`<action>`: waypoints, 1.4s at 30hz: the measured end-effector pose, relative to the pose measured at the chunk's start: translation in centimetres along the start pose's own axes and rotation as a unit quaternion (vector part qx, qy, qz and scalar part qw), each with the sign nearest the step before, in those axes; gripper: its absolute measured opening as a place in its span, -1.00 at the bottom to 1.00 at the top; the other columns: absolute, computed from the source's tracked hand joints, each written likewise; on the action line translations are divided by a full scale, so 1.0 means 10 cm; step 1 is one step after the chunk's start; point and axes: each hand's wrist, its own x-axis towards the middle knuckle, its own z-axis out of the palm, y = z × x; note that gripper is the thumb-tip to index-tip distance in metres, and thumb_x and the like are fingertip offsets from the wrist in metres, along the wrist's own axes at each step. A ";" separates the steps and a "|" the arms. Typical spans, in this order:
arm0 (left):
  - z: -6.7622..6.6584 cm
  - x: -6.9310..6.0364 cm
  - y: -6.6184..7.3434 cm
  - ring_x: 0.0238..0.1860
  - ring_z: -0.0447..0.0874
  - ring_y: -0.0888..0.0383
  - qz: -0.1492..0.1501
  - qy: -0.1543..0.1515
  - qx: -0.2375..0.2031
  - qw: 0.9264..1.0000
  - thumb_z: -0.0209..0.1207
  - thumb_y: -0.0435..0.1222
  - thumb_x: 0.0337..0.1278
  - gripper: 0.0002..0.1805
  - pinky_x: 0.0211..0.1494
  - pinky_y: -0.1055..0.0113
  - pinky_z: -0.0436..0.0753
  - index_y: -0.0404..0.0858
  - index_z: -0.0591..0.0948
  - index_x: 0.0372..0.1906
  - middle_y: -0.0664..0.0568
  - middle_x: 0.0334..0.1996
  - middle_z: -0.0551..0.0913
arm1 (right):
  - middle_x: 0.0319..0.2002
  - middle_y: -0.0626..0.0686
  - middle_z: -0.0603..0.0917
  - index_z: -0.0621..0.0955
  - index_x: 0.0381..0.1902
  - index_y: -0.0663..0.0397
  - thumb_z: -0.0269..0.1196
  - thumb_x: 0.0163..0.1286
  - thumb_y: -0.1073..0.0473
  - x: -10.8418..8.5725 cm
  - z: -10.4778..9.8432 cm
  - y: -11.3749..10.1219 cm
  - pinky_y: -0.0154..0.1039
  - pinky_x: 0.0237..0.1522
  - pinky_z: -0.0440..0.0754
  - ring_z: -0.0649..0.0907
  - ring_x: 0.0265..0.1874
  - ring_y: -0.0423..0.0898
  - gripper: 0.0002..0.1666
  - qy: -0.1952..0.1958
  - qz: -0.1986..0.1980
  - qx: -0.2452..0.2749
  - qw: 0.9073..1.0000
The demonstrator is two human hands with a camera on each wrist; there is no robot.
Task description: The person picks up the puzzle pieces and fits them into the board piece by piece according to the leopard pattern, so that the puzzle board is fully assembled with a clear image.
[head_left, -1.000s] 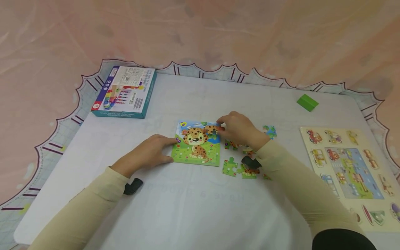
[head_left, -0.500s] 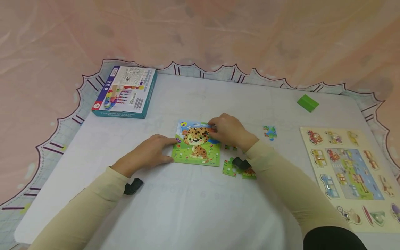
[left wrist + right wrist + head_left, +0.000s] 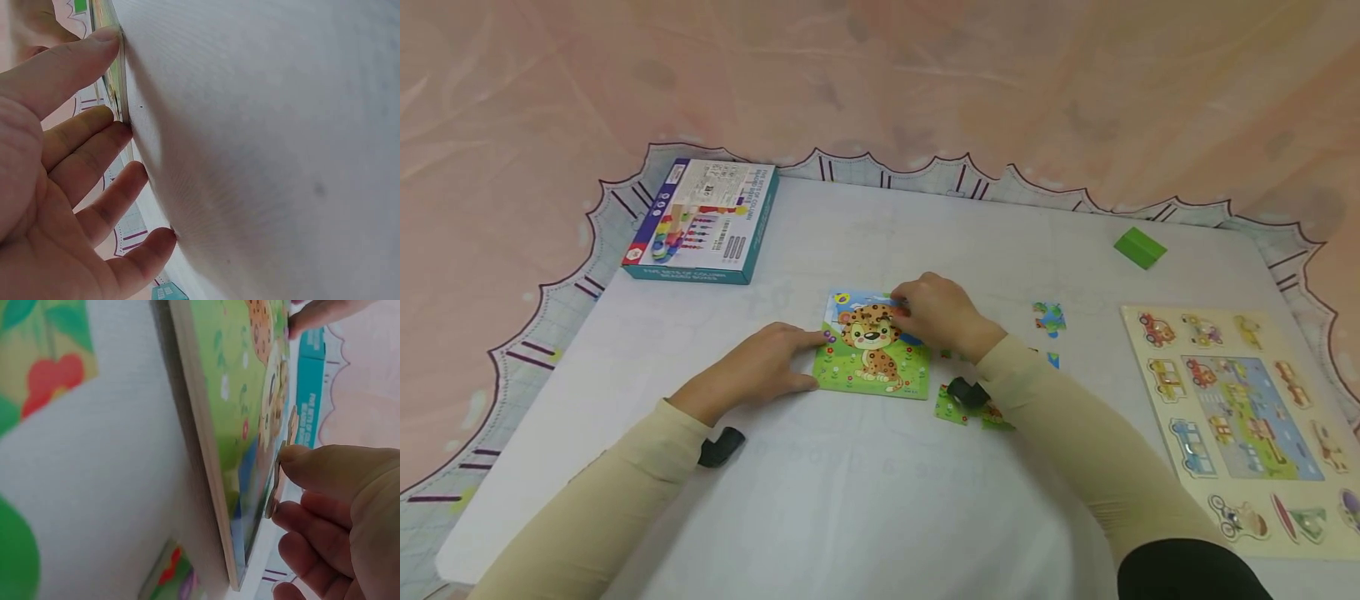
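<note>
Left hand (image 3: 748,367): leopard board (image 3: 838,371) touched at left, fingers spread wide.
Right hand (image 3: 938,314): puzzle piece (image 3: 275,487) pinched over board's far right.

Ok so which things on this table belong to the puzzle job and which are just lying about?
Belong to the job:
leopard board, touched by the left hand
puzzle piece pinched in the right hand
loose pieces nearby

Apparently just lying about:
box
green block
vehicle board
</note>
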 end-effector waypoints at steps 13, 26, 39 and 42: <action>-0.01 -0.01 0.01 0.36 0.34 -0.20 -0.001 0.001 -0.002 1.000 0.42 -0.23 0.13 -0.28 0.40 -0.10 0.35 -0.24 0.47 0.41 -0.19 0.29 0.51 | -0.02 0.09 0.72 0.65 0.19 0.15 0.30 0.42 -0.01 0.06 0.04 -0.03 -0.10 -0.04 0.60 0.60 -0.08 0.01 -0.50 -0.009 0.019 -0.003 1.000; 0.00 -0.01 0.02 0.37 0.34 -0.19 -0.005 0.000 -0.001 1.000 0.41 -0.23 0.13 -0.28 0.40 -0.10 0.35 -0.24 0.46 0.41 -0.19 0.29 0.52 | -0.02 0.08 0.74 0.65 0.18 0.16 0.27 0.43 0.00 0.05 0.06 -0.05 -0.08 0.00 0.60 0.61 -0.10 0.01 -0.52 0.000 0.018 0.000 1.000; 0.00 -0.02 0.02 0.36 0.35 -0.19 -0.004 0.002 -0.004 1.000 0.41 -0.24 0.13 -0.29 0.39 -0.09 0.37 -0.24 0.47 0.41 -0.19 0.28 0.52 | -0.04 0.05 0.73 0.65 0.18 0.15 0.28 0.43 0.03 0.05 0.08 -0.06 -0.10 -0.05 0.61 0.60 -0.10 -0.01 -0.53 0.007 0.015 0.018 1.000; 0.00 -0.02 0.02 0.36 0.35 -0.18 -0.004 0.003 -0.003 1.000 0.42 -0.24 0.13 -0.29 0.39 -0.09 0.37 -0.24 0.47 0.40 -0.18 0.28 0.53 | -0.03 0.05 0.72 0.64 0.19 0.15 0.28 0.43 0.04 0.06 0.08 -0.06 -0.10 -0.02 0.61 0.61 -0.07 -0.01 -0.54 0.008 0.014 0.022 1.000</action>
